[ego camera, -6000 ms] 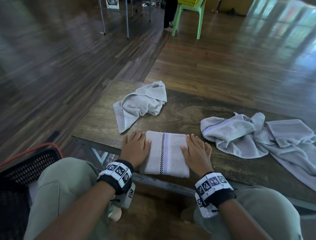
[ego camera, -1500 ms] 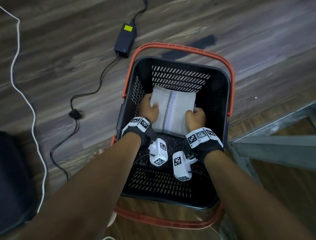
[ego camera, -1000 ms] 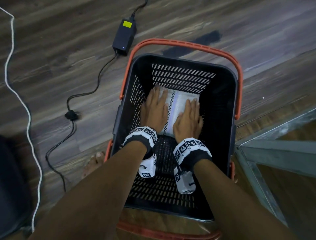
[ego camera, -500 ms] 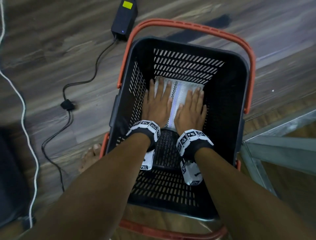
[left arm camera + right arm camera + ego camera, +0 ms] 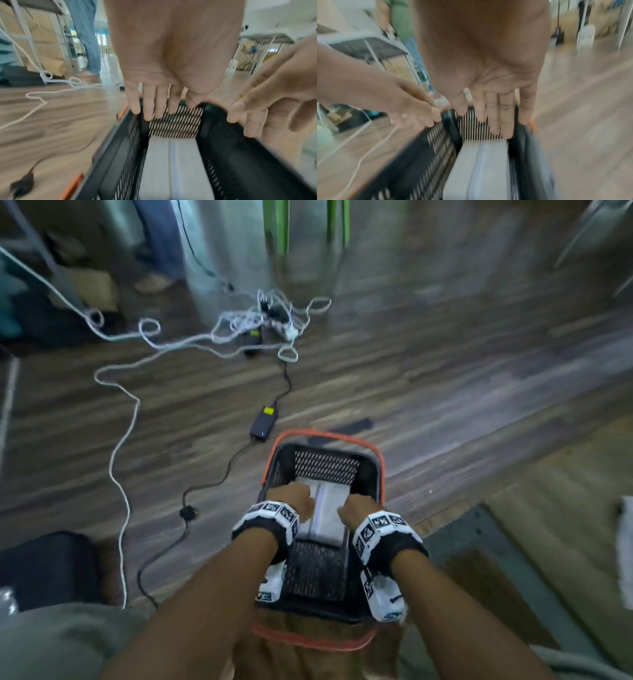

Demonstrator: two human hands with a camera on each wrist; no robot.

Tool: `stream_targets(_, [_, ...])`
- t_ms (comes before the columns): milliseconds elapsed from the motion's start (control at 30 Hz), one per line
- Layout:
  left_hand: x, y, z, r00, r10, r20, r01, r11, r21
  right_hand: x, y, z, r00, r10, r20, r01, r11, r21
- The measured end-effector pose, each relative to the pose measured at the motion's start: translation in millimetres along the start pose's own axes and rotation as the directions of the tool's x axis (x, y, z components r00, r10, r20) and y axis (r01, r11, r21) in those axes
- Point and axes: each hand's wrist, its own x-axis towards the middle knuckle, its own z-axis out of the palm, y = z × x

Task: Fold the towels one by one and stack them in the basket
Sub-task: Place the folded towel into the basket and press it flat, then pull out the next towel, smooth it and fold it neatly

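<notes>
One folded towel (image 5: pixel 325 517) lies flat on the floor of the basket (image 5: pixel 371 474), pushed toward the far wall, its stripe and long axis running away from the person. It sits below and just ahead of both hands, centred between them, so neither hand is clearly nearer.

The left hand (image 5: pixel 289 501) hangs above the towel's left half and the right hand (image 5: pixel 359 510) above its right half. Both are released: in the wrist views the left fingers (image 5: pixel 150 104) and the right fingers (image 5: pixel 498 115) hang straight and relaxed over the slatted far wall, grasping nothing and apart from the cloth.

Judging by this, the first towel is placed, and the coming move is probably a turn to the desk (image 5: pixel 548 508) to the right of the right hand, where the edge of another pale cloth (image 5: pixel 625 546) shows; how many towels remain there cannot be told.

Counted: one basket, one towel in it, two empty hands. Beyond the basket, ahead of the hands, lie one black power adapter (image 5: pixel 263 422) and a tangle of white cable (image 5: pixel 253 326) on the wooden floor (image 5: pixel 445 371).
</notes>
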Motion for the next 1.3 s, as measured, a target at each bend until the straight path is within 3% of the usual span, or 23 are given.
stream_targets(133, [-81, 20, -84, 0.962, 0.103, -0.252, -0.118, 0.992, -0.046, -82, -5, -84, 0.976, -0.083, -0.2, 0.088, 0.996, 0.017])
stream_targets(267, [-172, 51, -148, 0.841, 0.194, -0.505, -0.212, 0.977, 0.022, -176, 0, -144, 0.901, -0.114, -0.418, 0.149, 0.987, 0.052])
stream_targets(467, [-287, 93, -171, 0.671, 0.327, -0.665, -0.347, 0.932, 0.108, -316, 34, -169, 0.803, -0.127, -0.582, 0.15, 0.989, -0.009])
stream_targets(767, [-343, 159, -164, 0.591, 0.533, -0.605, -0.487, 0.834, 0.259, -432, 100, -165, 0.742, 0.004, -0.671, 0.004, 1.0, 0.011])
stream_targets(967, [-349, 229, -158, 0.519, 0.661, -0.542, -0.622, 0.727, 0.291, -479, 160, -158, 0.696, 0.181, -0.695, -0.116, 0.983, 0.139])
stream_targets(1100, [-353, 274, -146, 0.478, 0.746, -0.464, -0.685, 0.647, 0.334, -507, 201, -143, 0.637, 0.297, -0.712, -0.181, 0.955, 0.236])
stream_targets(1300, [-351, 331, -133, 0.405, 0.825, -0.394, -0.743, 0.548, 0.385, -524, 246, -122, 0.592, 0.357, -0.723, -0.186, 0.933, 0.309])
